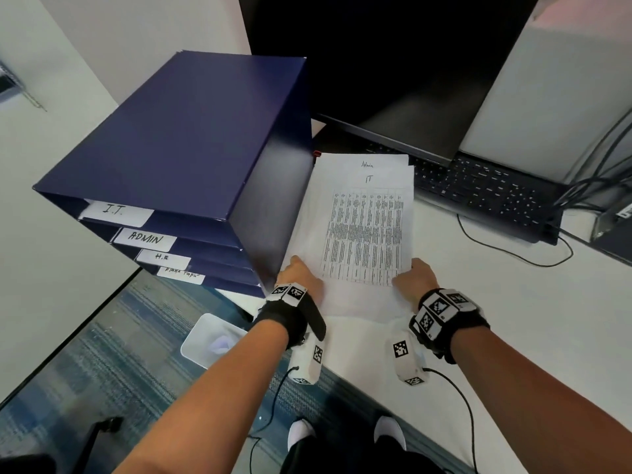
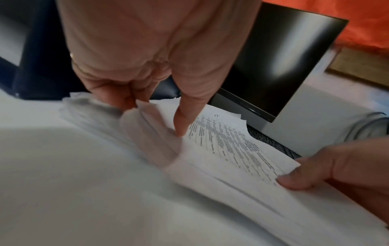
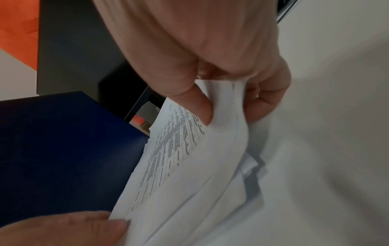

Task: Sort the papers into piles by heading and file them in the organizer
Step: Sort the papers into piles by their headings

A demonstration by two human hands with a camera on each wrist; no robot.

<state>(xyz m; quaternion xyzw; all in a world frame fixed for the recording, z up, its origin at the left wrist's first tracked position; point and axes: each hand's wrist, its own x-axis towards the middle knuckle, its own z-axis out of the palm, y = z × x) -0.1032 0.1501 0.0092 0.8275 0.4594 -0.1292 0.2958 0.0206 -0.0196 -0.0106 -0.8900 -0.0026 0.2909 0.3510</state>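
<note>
A stack of white papers lies on the white desk, its top sheet a printed table headed "IT", with a sheet headed "Admin" peeking out behind. My left hand pinches the stack's near left corner, thumb on top and fingers under. The near right corner is pinched by my right hand, thumb over and fingers below. Left of the papers stands the navy organizer, its shelves labelled I.T., ADMIN, H.R and blank paper.
A black keyboard and a dark monitor sit just behind the papers, with cables trailing at the right. A white bin stands on the carpet below the desk edge.
</note>
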